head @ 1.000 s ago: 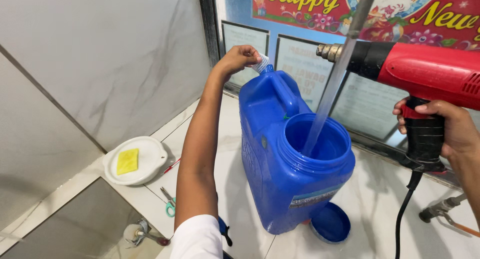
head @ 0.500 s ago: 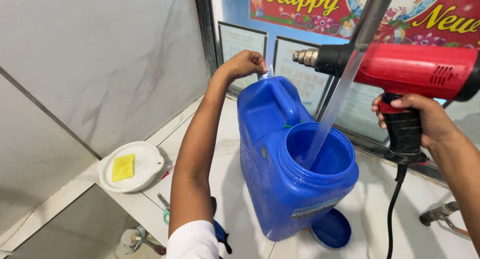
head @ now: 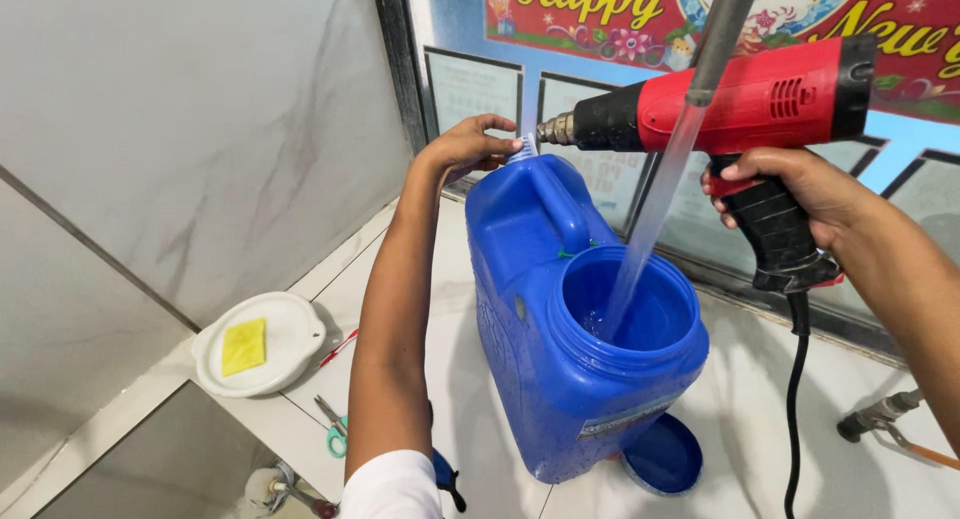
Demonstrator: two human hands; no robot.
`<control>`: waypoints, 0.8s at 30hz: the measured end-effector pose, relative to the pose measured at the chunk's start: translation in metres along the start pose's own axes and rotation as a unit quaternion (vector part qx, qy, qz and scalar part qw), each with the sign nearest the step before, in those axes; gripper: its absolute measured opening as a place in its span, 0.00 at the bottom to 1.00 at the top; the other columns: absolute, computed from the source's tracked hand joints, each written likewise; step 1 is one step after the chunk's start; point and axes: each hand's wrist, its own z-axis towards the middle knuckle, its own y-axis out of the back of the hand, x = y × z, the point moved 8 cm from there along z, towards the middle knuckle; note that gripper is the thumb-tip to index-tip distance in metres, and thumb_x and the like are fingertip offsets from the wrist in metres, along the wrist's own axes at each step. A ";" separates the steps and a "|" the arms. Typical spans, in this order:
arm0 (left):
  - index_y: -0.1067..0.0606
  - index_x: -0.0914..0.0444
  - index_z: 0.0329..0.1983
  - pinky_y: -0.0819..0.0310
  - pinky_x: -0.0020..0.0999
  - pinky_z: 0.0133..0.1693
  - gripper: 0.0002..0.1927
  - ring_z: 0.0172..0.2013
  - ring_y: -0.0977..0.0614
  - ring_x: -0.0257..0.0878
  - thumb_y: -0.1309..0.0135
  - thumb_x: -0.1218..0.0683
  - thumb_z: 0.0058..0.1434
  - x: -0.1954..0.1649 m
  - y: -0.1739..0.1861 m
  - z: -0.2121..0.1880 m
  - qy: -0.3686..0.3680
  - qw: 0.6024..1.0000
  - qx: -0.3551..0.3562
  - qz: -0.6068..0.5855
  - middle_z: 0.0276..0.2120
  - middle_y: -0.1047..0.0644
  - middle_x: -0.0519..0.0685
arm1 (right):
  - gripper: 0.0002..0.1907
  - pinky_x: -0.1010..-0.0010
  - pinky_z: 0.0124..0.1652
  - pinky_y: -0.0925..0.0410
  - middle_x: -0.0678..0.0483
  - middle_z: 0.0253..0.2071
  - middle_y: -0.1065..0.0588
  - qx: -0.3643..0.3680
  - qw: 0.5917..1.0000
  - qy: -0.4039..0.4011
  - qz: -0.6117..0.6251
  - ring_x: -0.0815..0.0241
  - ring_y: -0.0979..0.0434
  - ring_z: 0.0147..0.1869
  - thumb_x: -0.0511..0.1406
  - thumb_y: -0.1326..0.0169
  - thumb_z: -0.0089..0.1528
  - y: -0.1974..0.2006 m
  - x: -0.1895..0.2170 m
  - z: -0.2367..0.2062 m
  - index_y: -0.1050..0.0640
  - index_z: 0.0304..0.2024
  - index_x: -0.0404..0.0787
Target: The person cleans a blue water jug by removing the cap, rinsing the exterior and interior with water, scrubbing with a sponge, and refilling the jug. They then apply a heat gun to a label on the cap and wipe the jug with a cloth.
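Two hands are busy over the blue jerrycan (head: 560,329), which stands upright at the centre of the frame on the white table (head: 470,409). Its wide mouth is open, and its blue lid (head: 660,457) lies on the table at lower right of the can, touching its base. A stream of water (head: 655,204) falls from a grey pipe (head: 722,34) at the top of the frame into that mouth; water shows at the bottom of the can, so filling looks begun and far from finished. The left hand (head: 470,144), arm stretched up the middle of the frame, has its grip pinched shut on a small pale cap or seal (head: 522,149) at the can's narrow spout; which it is I cannot tell. The right hand (head: 790,184), at right, has its grip wrapped tight round the black handle of a red heat gun (head: 740,104), held level, nozzle just beside that spout
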 end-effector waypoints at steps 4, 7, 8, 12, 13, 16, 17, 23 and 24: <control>0.31 0.64 0.62 0.22 0.28 0.34 0.33 0.31 0.20 0.32 0.32 0.52 0.56 -0.003 0.000 -0.005 -0.004 0.999 -0.033 0.004 0.33 0.19 0.46 | 0.15 0.66 0.34 0.27 0.49 0.37 0.22 -0.005 1.000 -0.005 -0.019 0.58 0.22 0.36 0.35 0.44 0.57 -0.005 0.006 0.004 0.23 0.44 0.31; 0.32 0.64 0.64 0.23 0.28 0.34 0.36 0.31 0.20 0.33 0.31 0.51 0.55 -0.008 -0.003 -0.014 -0.007 0.999 -0.052 0.013 0.32 0.19 0.47 | 0.15 0.66 0.34 0.27 0.49 0.37 0.22 -0.018 0.999 -0.008 -0.028 0.58 0.22 0.35 0.35 0.44 0.57 -0.003 0.008 0.005 0.23 0.44 0.31; 0.32 0.64 0.64 0.23 0.29 0.34 0.37 0.31 0.20 0.33 0.31 0.50 0.54 -0.008 -0.005 -0.017 -0.009 0.998 -0.053 0.014 0.32 0.20 0.48 | 0.15 0.66 0.34 0.27 0.49 0.37 0.22 -0.024 0.999 -0.011 -0.030 0.58 0.22 0.36 0.35 0.44 0.57 -0.001 0.008 0.005 0.23 0.44 0.31; 0.33 0.62 0.65 0.24 0.29 0.35 0.37 0.32 0.20 0.34 0.34 0.47 0.55 -0.007 -0.005 -0.023 -0.012 0.996 -0.085 0.015 0.35 0.19 0.50 | 0.15 0.66 0.35 0.26 0.49 0.37 0.22 -0.014 0.999 -0.011 -0.028 0.58 0.22 0.36 0.35 0.44 0.58 -0.001 0.008 0.005 0.23 0.44 0.32; 0.33 0.63 0.65 0.24 0.29 0.35 0.37 0.32 0.18 0.35 0.36 0.44 0.56 -0.004 -0.004 -0.023 -0.009 0.995 -0.094 0.005 0.37 0.19 0.51 | 0.15 0.66 0.35 0.27 0.49 0.37 0.22 -0.004 1.000 -0.007 -0.025 0.58 0.22 0.36 0.35 0.43 0.58 -0.002 0.009 0.006 0.23 0.44 0.32; 0.36 0.63 0.68 0.23 0.35 0.38 0.42 0.35 0.19 0.38 0.46 0.34 0.59 0.007 0.002 -0.021 0.002 0.991 -0.125 -0.042 0.45 0.22 0.57 | 0.15 0.66 0.35 0.26 0.49 0.37 0.22 -0.004 0.999 -0.014 -0.034 0.58 0.22 0.36 0.36 0.44 0.58 -0.003 0.011 0.006 0.23 0.43 0.31; 0.37 0.63 0.69 0.23 0.37 0.39 0.45 0.36 0.19 0.40 0.50 0.29 0.59 0.011 0.005 -0.021 0.006 0.989 -0.135 -0.061 0.47 0.23 0.58 | 0.15 0.66 0.35 0.26 0.49 0.37 0.22 0.001 0.999 -0.012 -0.038 0.58 0.22 0.36 0.36 0.44 0.58 -0.005 0.013 0.006 0.23 0.43 0.31; 0.50 0.63 0.76 0.29 0.52 0.54 0.58 0.41 0.15 0.48 0.62 0.21 0.54 0.025 0.013 -0.020 -0.016 0.981 -0.134 -0.137 0.56 0.30 0.65 | 0.16 0.67 0.35 0.26 0.48 0.36 0.22 -0.001 0.998 -0.025 -0.058 0.57 0.22 0.34 0.36 0.43 0.57 -0.009 0.017 0.008 0.22 0.43 0.31; 0.52 0.63 0.76 0.31 0.53 0.56 0.58 0.41 0.14 0.49 0.62 0.21 0.55 0.026 0.013 -0.020 -0.016 0.981 -0.133 -0.143 0.58 0.31 0.66 | 0.16 0.67 0.34 0.27 0.47 0.35 0.22 -0.004 0.998 -0.030 -0.064 0.57 0.22 0.34 0.37 0.43 0.57 -0.008 0.018 0.009 0.22 0.43 0.31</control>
